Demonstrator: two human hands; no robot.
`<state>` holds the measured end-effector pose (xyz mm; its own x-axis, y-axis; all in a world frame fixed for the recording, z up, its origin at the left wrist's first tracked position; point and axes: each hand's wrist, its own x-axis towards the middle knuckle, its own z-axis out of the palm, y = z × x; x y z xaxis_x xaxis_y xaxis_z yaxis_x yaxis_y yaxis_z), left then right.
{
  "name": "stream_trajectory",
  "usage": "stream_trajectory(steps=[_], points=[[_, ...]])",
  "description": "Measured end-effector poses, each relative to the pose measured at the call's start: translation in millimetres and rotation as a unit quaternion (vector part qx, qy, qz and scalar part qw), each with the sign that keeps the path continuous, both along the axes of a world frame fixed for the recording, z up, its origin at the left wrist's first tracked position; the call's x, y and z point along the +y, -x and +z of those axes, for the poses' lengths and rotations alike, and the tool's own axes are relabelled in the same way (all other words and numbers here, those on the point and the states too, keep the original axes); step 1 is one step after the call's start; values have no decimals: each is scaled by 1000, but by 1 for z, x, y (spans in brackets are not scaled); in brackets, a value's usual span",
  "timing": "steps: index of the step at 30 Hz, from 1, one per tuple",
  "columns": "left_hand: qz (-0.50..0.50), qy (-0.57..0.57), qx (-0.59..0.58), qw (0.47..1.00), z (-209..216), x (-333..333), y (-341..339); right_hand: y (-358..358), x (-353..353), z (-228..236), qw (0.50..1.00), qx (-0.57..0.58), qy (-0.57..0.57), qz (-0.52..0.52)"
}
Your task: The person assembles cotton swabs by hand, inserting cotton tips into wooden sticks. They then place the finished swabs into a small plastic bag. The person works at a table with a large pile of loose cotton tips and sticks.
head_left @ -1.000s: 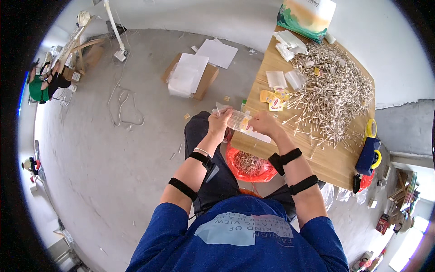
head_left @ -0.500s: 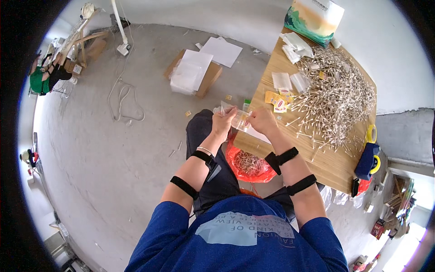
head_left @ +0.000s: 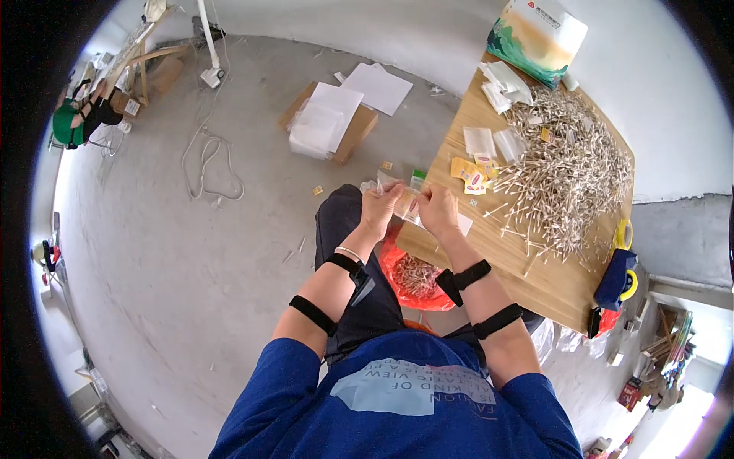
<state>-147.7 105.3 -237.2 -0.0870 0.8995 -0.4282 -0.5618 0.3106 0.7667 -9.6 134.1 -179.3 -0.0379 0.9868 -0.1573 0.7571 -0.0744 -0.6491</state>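
Note:
Over the table's near left corner, my left hand (head_left: 380, 208) pinches a small clear plastic bag (head_left: 408, 205). Some yellowish print or card shows through its film. My right hand (head_left: 438, 209) is closed at the bag's right edge; its fingertips are partly hidden. A big loose heap of cotton swabs (head_left: 569, 172) covers much of the wooden table (head_left: 489, 249). Between my hands and the heap lie small yellow and white cards (head_left: 468, 170) and clear empty bags (head_left: 479, 142). Below the table corner, a red plastic bag (head_left: 394, 268) holds more swabs.
A printed pouch (head_left: 535, 38) stands at the table's far end, beside white packets (head_left: 506, 83). Tape rolls (head_left: 628, 284) hang by a dark blue thing at the right edge. White sheets lie on a flattened carton (head_left: 356, 134) on the floor. Another person (head_left: 69, 122) is at far left.
My right hand has shifted slightly left, closer to my left hand, and the bag is less stretched between them. My left hand has barely moved; the view has shifted slightly.

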Motion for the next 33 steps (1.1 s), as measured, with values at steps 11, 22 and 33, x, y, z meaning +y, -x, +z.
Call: stream_trajectory(steps=[11, 22, 33], points=[[15, 20, 28, 999, 8, 0, -4, -3, -16, 1, 999, 22, -10, -23], [34, 28, 8, 999, 0, 1, -7, -5, -95, -17, 970, -195, -72, 124], [25, 19, 52, 998, -7, 2, -8, 4, -98, -17, 959, -213, -87, 167]])
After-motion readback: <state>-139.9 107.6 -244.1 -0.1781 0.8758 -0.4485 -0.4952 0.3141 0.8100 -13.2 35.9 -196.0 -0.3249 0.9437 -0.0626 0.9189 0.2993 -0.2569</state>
